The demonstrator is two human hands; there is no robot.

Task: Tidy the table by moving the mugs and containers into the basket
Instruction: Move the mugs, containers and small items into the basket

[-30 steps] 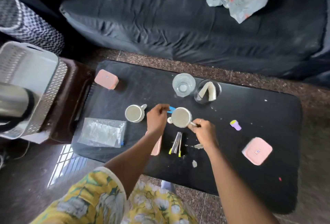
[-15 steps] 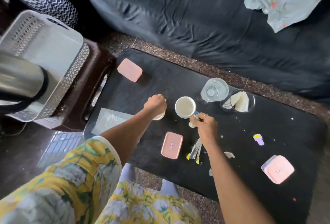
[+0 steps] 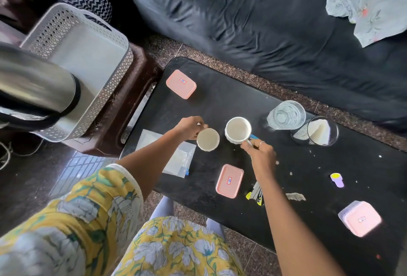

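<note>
Three pink containers each carry a small rectangular sticker on the lid, with print too small to read surely. The far pink container (image 3: 181, 84) lies beyond the fingers (image 3: 199, 124) of the left hand (image 3: 189, 129). The near pink container (image 3: 229, 181) lies below the fingers (image 3: 253, 143) of the right hand (image 3: 262, 154). The third pink container (image 3: 361, 220) sits well right of them.

Glossy white ceramic mugs (image 3: 238, 130), perforated plastic basket (image 3: 114, 84), shiny steel flask (image 3: 35, 86).
</note>
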